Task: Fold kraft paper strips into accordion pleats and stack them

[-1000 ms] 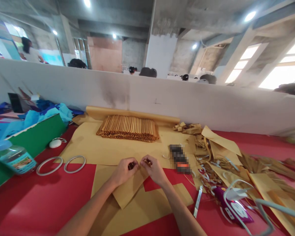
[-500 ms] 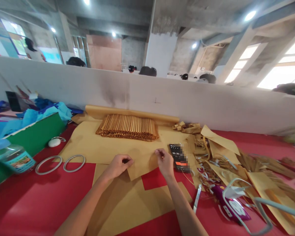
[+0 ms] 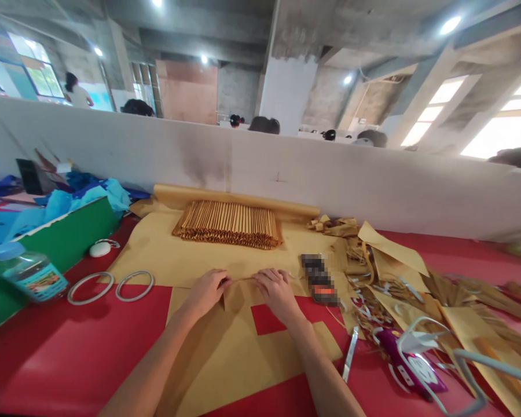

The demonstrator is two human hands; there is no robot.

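Note:
My left hand (image 3: 209, 291) is closed with thumb and finger on the left end of a small piece of brown kraft paper (image 3: 238, 296). The fingers of my right hand (image 3: 278, 294) lie close together on its upper right edge, the thumb hidden. Under my hands is a larger brown kraft sheet (image 3: 226, 365), with red table showing through between the papers. Just beyond, a row of pleated brown paper (image 3: 228, 225) stands on another wide kraft sheet (image 3: 151, 243).
A phone (image 3: 319, 278) and a utility knife (image 3: 350, 353) lie to the right, near paper scraps (image 3: 386, 284) and a purple device (image 3: 410, 362) with a white cable. Two tape rings (image 3: 134, 286) and a blue-capped bottle (image 3: 32, 275) are left. A white partition (image 3: 252, 162) runs behind.
My right hand has moved left toward my left hand, its fingers now over the paper's edge. The small piece, flatter before, appears bent up between my hands. The view has shifted slightly.

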